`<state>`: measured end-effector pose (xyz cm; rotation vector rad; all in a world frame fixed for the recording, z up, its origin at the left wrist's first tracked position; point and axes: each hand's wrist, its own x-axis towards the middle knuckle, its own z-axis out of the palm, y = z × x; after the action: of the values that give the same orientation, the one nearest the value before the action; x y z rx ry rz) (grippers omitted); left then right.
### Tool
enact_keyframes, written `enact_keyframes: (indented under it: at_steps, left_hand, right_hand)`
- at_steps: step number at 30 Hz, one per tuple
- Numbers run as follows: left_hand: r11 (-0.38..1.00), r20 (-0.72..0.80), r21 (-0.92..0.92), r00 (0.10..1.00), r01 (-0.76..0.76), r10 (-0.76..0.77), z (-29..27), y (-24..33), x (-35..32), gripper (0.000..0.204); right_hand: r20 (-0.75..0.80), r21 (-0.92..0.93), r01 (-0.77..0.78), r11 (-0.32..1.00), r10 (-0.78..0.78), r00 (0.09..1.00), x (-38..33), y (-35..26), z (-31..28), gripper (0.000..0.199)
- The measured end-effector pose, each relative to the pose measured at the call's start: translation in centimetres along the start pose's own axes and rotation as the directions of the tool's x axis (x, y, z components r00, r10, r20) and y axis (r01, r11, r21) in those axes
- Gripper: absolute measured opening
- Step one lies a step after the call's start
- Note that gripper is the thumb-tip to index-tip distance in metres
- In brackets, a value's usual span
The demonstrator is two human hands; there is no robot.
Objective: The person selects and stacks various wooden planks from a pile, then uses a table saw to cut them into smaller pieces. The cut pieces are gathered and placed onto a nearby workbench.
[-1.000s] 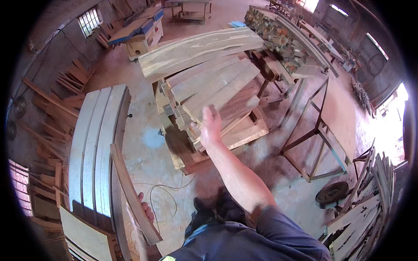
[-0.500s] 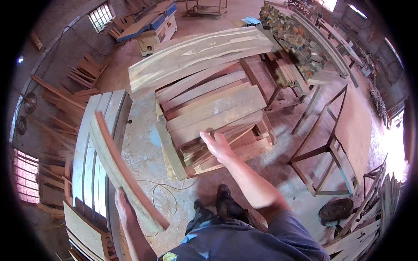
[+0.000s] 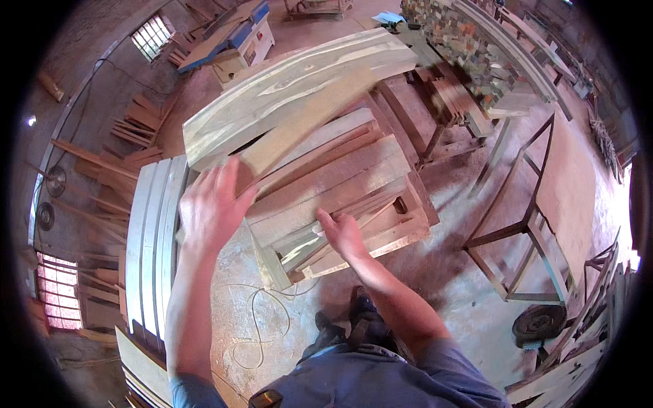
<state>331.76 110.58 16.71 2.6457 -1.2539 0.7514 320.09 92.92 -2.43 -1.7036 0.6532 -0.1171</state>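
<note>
My left hand (image 3: 216, 207) is closed on the near end of a long narrow wooden board (image 3: 309, 121), thumb on one side and fingers on the other. The board slants away to the right above the stack, its far part over a wide pale plank (image 3: 286, 88). Against the front edge of a brown board (image 3: 333, 180) on the stack rests my right hand (image 3: 343, 238), its fingers curled. What lies inside these fingers is hidden. Under and in front of that board are narrower strips and a wooden block (image 3: 275, 262).
A slatted bench (image 3: 153, 231) stands at the left, with a cable (image 3: 262, 326) on the floor beside it. To the right are a table-like frame (image 3: 524, 224) and a round dark base (image 3: 539, 324). A blue-topped machine (image 3: 238, 37) and stacked timber (image 3: 462, 47) are farther back.
The narrow board has swung from beside the slatted bench to over the stack, carried by my left hand. My right hand stays at the brown board's front edge.
</note>
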Motion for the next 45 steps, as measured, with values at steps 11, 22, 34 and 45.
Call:
enact_keyframes:
  at_steps: [11, 22, 34, 45]
  left_hand:
    - [0.999, 0.355, 0.005, 0.935, 0.032, -0.031, 8.1, 5.1, 0.4, 0.071]
    - [0.995, 0.206, 0.002, 0.974, -0.095, 0.093, 8.5, 8.1, -3.4, 0.078]
    - [0.999, 0.278, 0.006, 0.960, -0.043, 0.040, 10.6, 7.6, -5.6, 0.086]
    - [0.958, 0.072, -0.142, 0.968, 0.249, -0.241, 7.3, 6.3, -9.2, 0.077]
  right_hand:
    - [0.010, 0.144, 0.019, 0.989, -0.020, 1.000, 0.1, 1.0, 0.6, 0.057]
    - [0.016, 0.434, 0.004, 0.901, -0.012, 1.000, -1.0, 3.8, 0.4, 0.051]
    - [0.040, 0.542, -0.117, 0.832, 0.114, 0.993, -3.6, 10.3, -2.6, 0.038]
    - [0.030, 0.704, -0.091, 0.704, 0.099, 0.995, -2.0, 8.1, -6.9, 0.024]
